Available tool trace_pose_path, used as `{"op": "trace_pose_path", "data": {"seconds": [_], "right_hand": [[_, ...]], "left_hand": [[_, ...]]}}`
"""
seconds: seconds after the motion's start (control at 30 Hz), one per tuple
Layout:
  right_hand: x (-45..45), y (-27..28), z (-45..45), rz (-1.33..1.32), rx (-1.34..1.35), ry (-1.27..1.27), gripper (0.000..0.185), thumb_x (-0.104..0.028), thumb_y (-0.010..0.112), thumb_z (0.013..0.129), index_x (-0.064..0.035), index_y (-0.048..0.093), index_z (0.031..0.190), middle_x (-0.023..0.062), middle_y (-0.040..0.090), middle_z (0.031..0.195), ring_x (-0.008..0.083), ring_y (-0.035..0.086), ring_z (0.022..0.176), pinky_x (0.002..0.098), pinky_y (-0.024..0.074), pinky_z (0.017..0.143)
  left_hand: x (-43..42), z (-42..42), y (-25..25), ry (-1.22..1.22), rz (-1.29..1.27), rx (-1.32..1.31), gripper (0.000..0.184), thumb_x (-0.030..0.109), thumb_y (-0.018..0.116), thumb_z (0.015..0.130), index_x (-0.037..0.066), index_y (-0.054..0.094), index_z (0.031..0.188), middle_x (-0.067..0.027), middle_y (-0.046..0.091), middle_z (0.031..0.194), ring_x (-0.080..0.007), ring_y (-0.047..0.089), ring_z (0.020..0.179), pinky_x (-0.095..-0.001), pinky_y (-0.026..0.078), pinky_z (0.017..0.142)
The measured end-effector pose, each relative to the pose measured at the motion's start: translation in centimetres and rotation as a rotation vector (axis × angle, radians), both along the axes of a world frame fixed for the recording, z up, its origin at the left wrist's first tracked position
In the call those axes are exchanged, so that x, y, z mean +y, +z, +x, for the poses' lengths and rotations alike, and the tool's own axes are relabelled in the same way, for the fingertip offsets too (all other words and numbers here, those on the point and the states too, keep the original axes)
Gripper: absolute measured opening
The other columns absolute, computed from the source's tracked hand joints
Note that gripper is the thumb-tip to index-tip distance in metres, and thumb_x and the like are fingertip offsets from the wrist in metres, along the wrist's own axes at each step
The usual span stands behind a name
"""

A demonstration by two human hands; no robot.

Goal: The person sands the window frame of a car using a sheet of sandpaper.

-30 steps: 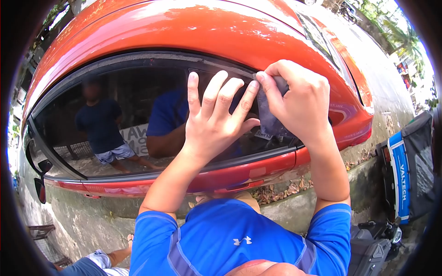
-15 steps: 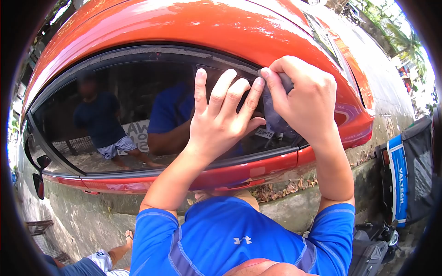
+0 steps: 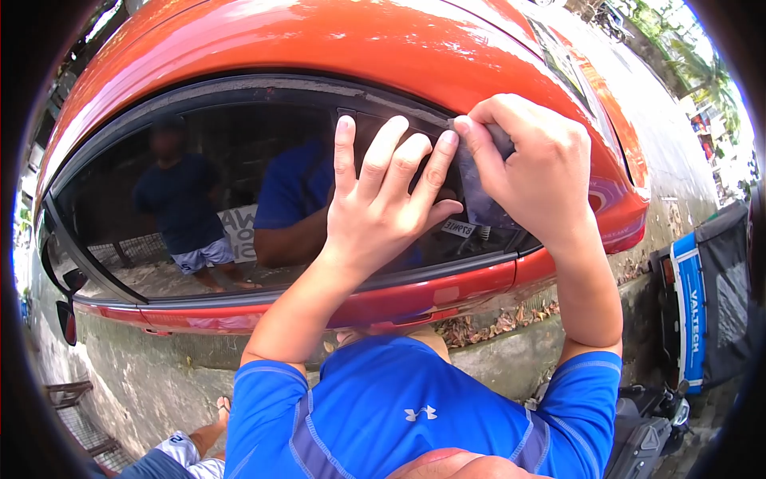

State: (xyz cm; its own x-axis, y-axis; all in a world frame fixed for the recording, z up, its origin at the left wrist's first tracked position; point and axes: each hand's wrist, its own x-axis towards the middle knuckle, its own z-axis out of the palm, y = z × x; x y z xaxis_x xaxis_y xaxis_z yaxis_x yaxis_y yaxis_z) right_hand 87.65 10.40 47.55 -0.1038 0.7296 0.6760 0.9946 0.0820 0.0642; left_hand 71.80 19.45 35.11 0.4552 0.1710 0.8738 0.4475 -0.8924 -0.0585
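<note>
My left hand (image 3: 391, 180) lies with fingers spread against the dark side window (image 3: 303, 199) of an orange-red car. My right hand (image 3: 531, 160) pinches thumb and bent finger at the upper rear corner of the window, on the edge of a thin dark film (image 3: 476, 191). The film hangs below the pinch, slightly greyish and see-through, and is partly hidden behind my right hand. My left index fingertip rests close to the right thumb, near the window's upper trim (image 3: 403, 109).
The car's orange roof (image 3: 319, 44) curves above the window. Dry leaves (image 3: 503, 323) lie along the kerb below. At right stands a blue and black VALTECH bag (image 3: 691, 311). Another person's leg (image 3: 209, 435) shows at lower left. A side mirror (image 3: 67, 322) sticks out at far left.
My right hand has shifted slightly to the right, still pinching the film. My left hand stays nearly in place. The other person's reflection in the glass has moved a little.
</note>
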Motion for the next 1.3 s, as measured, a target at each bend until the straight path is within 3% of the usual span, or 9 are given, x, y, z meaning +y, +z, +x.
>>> {"op": "trace_pose_path", "data": {"seconds": [1.3], "right_hand": [[-0.13, -0.8, -0.67, 0.011, 0.068, -0.078, 0.01, -0.014, 0.084, 0.094, -0.0064, 0.078, 0.091, 0.0093, 0.077, 0.08, 0.0283, 0.076, 0.07, 0.0365, 0.057, 0.066]], "left_hand": [[0.09, -0.07, 0.01, 0.004, 0.031, 0.026, 0.068, 0.063, 0.077, 0.091, 0.021, 0.077, 0.145, -0.0013, 0.063, 0.125, -0.0331, 0.056, 0.138, -0.0753, 0.024, 0.131]]}}
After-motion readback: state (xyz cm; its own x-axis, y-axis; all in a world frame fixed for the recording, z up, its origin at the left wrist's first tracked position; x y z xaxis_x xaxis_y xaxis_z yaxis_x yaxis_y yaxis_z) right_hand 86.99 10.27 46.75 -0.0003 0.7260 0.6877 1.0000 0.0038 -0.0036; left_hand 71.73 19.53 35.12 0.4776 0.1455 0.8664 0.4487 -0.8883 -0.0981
